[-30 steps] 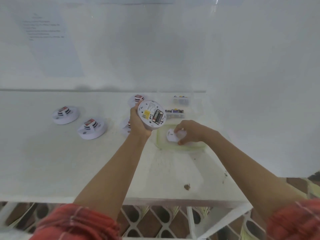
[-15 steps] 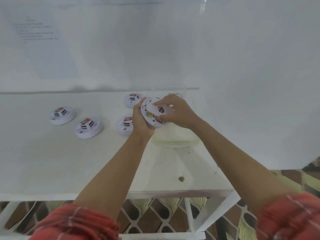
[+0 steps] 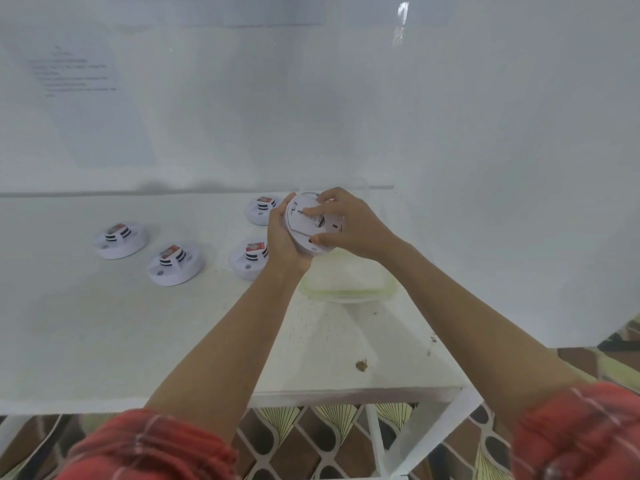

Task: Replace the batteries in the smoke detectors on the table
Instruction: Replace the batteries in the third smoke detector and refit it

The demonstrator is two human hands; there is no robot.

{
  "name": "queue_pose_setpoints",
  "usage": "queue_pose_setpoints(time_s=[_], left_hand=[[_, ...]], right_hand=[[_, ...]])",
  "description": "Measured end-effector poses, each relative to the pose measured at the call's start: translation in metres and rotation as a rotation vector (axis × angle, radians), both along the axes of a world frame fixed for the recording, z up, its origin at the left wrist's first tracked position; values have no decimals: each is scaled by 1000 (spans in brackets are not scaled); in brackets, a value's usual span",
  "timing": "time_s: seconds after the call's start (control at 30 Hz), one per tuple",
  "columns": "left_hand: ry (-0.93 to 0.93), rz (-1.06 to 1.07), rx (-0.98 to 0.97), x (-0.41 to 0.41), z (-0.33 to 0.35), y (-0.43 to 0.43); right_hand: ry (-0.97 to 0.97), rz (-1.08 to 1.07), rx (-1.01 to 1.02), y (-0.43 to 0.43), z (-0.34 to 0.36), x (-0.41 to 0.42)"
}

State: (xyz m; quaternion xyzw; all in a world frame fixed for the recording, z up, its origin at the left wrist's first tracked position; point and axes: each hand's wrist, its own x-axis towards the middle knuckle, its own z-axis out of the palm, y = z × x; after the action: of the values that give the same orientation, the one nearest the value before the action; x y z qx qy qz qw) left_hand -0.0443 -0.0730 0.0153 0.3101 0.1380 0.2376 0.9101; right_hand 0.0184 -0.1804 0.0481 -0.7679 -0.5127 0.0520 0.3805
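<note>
**Left hand** [image 3: 282, 237]: wrapped round the left rim of the held smoke detector [image 3: 299, 233], with the thumb hooked over its top edge.

**Right hand** [image 3: 353, 226]: laid over the right half of the same unit. The fingers are curled on its flat face, the forefinger is stretched across the upper part, and the thumb is pinched against the lower rim. The two hands are brought together and both are clamped on the one detector.

**Held smoke detector**: round and white, raised clear of the bench [image 3: 104, 341] and tipped on edge, with the flat back turned towards the camera. A small dark opening is seen beside the right fingers. Whether batteries are seated inside cannot be told.

**Clear container** [image 3: 346, 295]: rectangular with a green rim, set on the bench just below the held unit. Its contents cannot be made out.

**Centre detector** [image 3: 249, 261]: set on the bench dome up, just left of the left wrist, with a red label on top.

**Rear detector** [image 3: 261, 211]: placed near the wall just beyond the left hand, its right edge hidden by that hand.

**Middle-left detector** [image 3: 175, 265] and **far-left detector** [image 3: 119, 239]: set dome up, well apart from the hands, both with red labels.

**Brown speck** [image 3: 361, 365]: noted on the bench near its front right corner.

**Sleeves** [image 3: 149, 445]: red checked cloth, pushed up above both forearms.

**Printed sheet** [image 3: 86, 98]: fixed to the wall behind the bench at upper left, text too faint to be read.

**Patterned floor** [image 3: 311, 445]: brown and cream, seen under the bench frame.
</note>
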Motion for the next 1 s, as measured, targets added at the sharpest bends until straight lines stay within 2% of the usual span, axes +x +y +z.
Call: queue_pose_setpoints(time_s=[0.23,0.5,0.77,1.0], left_hand=[[-14,37,9,-7,3,-1],[-24,9,23,-10,4,2],[-14,55,-1,-7,9,-2],[-89,69,45,-4,13,-5]], right_hand=[[-70,6,-66,4,-3,-5],[21,-21,55,1,0,-9],[26,-71,86,-4,1,-9],[-62,-91,81,3,-6,-7]])
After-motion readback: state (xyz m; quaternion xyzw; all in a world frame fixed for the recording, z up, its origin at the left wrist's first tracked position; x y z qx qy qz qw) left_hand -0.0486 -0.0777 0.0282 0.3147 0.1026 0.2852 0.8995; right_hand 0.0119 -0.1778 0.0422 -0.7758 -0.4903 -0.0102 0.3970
